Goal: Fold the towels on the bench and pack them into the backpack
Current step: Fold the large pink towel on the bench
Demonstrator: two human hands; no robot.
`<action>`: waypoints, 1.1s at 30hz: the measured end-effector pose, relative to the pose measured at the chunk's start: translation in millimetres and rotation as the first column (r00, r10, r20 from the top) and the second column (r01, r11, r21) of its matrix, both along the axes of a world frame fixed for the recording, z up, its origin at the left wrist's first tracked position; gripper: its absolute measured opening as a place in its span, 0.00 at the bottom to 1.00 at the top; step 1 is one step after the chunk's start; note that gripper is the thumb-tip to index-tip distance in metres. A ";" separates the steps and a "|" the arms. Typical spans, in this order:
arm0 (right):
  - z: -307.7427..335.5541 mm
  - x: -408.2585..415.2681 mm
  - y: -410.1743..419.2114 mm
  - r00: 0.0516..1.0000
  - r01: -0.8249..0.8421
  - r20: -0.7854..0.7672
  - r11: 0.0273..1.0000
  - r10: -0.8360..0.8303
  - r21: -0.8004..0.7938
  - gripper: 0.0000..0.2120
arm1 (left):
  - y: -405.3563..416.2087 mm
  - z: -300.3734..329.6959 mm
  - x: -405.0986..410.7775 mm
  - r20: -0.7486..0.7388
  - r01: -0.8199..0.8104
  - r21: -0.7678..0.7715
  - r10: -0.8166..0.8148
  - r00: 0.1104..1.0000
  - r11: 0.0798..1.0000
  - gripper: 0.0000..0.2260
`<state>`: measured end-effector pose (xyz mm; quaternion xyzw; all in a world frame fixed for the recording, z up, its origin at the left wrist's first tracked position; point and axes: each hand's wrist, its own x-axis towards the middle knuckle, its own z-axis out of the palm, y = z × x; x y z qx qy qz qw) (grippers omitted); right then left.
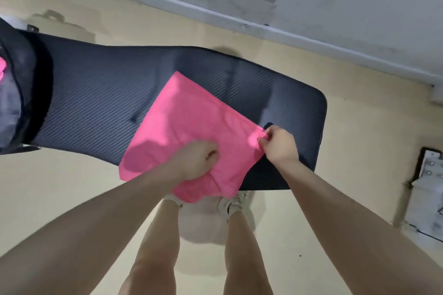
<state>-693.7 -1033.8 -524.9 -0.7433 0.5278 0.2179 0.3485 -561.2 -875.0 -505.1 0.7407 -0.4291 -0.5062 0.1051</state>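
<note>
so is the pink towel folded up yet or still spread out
Mostly spread out: the pink towel lies in a wide sheet on the bench, its near edge overhanging, both hands gripping it.

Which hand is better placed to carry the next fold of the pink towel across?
Right, probably. The right hand already pinches the pink towel at its corner, while the left hand grips the middle, anchoring it on the bench.

**A bare, gym-like indoor room**

A dark padded table (96, 84) with a ribbed cover, shaped like a workout bench, is standing on a pale cream floor (48, 199). A scuffed grey-white wall (335, 7) with a skirting strip is running along the far side. Light-coloured equipment (429, 189), too indistinct to identify, is sitting at the right edge.
</note>
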 end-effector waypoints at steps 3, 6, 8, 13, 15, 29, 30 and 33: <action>-5.5 -0.6 1.7 0.995 0.052 0.091 0.995 -0.043 -0.091 0.04 | -19.2 -13.3 32.4 0.242 -0.059 -0.147 0.094 0.966 0.987 0.10; -10.4 -1.8 2.0 0.991 0.065 0.120 0.992 -0.052 -0.105 0.03 | -35.7 -20.7 64.5 0.454 0.021 -0.120 0.036 0.890 0.993 0.17; -12.2 -1.4 1.5 0.993 0.060 0.107 0.993 -0.049 -0.102 0.02 | -43.3 -21.5 81.1 0.518 0.056 0.026 -0.061 0.853 0.998 0.20; -9.9 4.9 2.3 0.994 0.023 0.104 0.995 -0.012 -0.101 0.03 | -51.6 -24.0 99.4 0.571 0.064 0.149 -0.139 0.809 0.987 0.11; -7.8 9.9 0.3 0.984 0.059 0.172 0.995 -0.044 -0.084 0.06 | -52.8 -25.7 105.4 0.570 0.046 0.156 -0.128 0.812 0.987 0.09; -1.3 83.1 -83.6 0.937 0.169 0.330 0.976 -0.116 -0.137 0.08 | -72.9 -5.5 202.9 0.474 -0.089 -0.193 0.172 0.864 0.977 0.04; -4.6 89.5 -88.6 0.940 0.167 0.324 0.972 -0.105 -0.168 0.10 | -73.1 -8.0 208.2 0.453 -0.103 -0.244 0.207 0.867 0.964 0.05; -11.2 101.4 -86.8 0.958 0.166 0.269 0.957 -0.100 -0.236 0.21 | -68.7 -15.3 211.4 0.449 -0.142 -0.270 0.255 0.857 0.952 0.17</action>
